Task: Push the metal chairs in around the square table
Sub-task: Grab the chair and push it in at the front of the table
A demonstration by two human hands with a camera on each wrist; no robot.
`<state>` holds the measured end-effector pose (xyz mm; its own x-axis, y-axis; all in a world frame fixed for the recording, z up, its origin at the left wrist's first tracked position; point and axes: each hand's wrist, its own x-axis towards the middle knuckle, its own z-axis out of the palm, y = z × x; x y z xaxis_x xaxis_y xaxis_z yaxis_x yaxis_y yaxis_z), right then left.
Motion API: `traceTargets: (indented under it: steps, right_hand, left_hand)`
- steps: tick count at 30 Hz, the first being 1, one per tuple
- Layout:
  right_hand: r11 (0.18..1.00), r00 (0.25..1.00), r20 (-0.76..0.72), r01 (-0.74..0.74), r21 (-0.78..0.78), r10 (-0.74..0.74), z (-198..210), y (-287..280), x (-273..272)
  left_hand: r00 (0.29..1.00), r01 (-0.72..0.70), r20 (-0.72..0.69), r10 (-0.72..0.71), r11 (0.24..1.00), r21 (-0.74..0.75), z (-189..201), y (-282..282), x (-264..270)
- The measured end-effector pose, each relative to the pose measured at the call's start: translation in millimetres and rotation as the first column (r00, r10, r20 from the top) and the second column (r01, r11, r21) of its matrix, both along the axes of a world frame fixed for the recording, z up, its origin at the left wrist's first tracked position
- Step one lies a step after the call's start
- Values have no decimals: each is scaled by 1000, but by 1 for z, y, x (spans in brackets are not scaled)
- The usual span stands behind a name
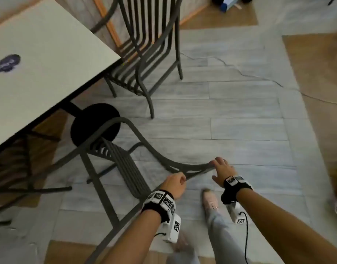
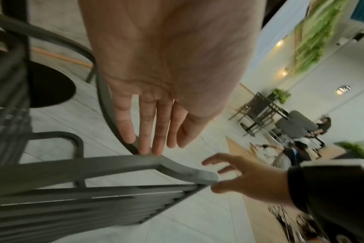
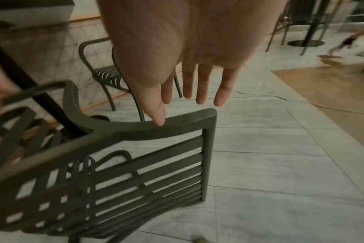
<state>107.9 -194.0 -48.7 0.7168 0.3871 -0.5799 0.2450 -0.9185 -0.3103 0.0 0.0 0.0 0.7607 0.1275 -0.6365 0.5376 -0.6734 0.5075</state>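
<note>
- Standing at the near right corner of the square table (image 1: 49, 60), the nearest metal chair (image 1: 123, 164) has its slatted seat partly under the tabletop and its backrest toward the person.
- No container with visible contents can be made out; a pot rim at the far right edge of the head view is cut off.
- The left hand (image 1: 173, 184) lies at the top rail of that chair's backrest; the left wrist view shows its fingers (image 2: 144, 131) straight, tips touching the rail, not wrapped round it.
- The right hand (image 1: 222, 173) is spread at the right end of the same rail; in the right wrist view the thumb (image 3: 156, 108) touches the rail's top and the other fingers hang straight and apart past it.
- A second metal chair (image 1: 150, 46) stands farther off at the table's right side, seat partly under the tabletop; its top is cut off by the frame.
- The table's black round base (image 1: 95, 122) is half hidden behind the near chair's armrest.
- A dark round sticker (image 1: 8, 62) on the tabletop is too blurred to read.
- The chairs are dark grey-green tube frames with parallel slats on seat and back and curved armrests.
- The person's pale shoe (image 1: 210, 200) is planted on the grey plank floor (image 1: 240, 130), just behind the chair.
- A thin cable (image 1: 259, 76) trails across the floor on the far right.
</note>
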Motion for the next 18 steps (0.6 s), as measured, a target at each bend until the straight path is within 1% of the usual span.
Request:
traceTargets:
  steps: [2,4,6,7,9,10,12,14,16,18]
  right_hand:
    - [997,998,41,-51,-65,53,-19,-8,18]
    - [997,999,15,-43,-69,44,-35,-19,31]
    - [999,999,-34,35,-17,-35,-55,-36,42]
    - [996,995,-59,81,33,-79,-65,-44,46]
    - [982,986,-106,143,120,-131,-73,-54,51]
    - [973,979,-139,168,159,-147,-79,-60,54]
    - [957,975,-177,173,232,-134,-87,-64,55]
    - [949,973,-193,179,260,-131,-93,-63,57]
    - [934,967,-188,222,280,-173,-97,-58,58]
    - [914,956,-200,267,304,-213,-98,-54,60]
  left_hand:
    - [998,48,37,-47,999,-16,-28,-20,31]
    - [996,87,30,-87,996,7,-48,-41,59]
    - [992,120,18,-121,992,39,-69,-64,84]
    - [992,128,17,-129,991,48,-80,-75,94]
    - [991,133,-12,-133,989,59,-95,-92,109]
    - [990,137,-43,-135,988,69,-103,-104,116]
    - [983,154,-121,-140,981,118,-114,-118,128]
    - [965,179,-218,-145,973,144,-121,-129,142]
    - [950,183,-274,-147,977,110,-125,-135,155]
    - [952,149,-281,-126,987,64,-126,-135,159]
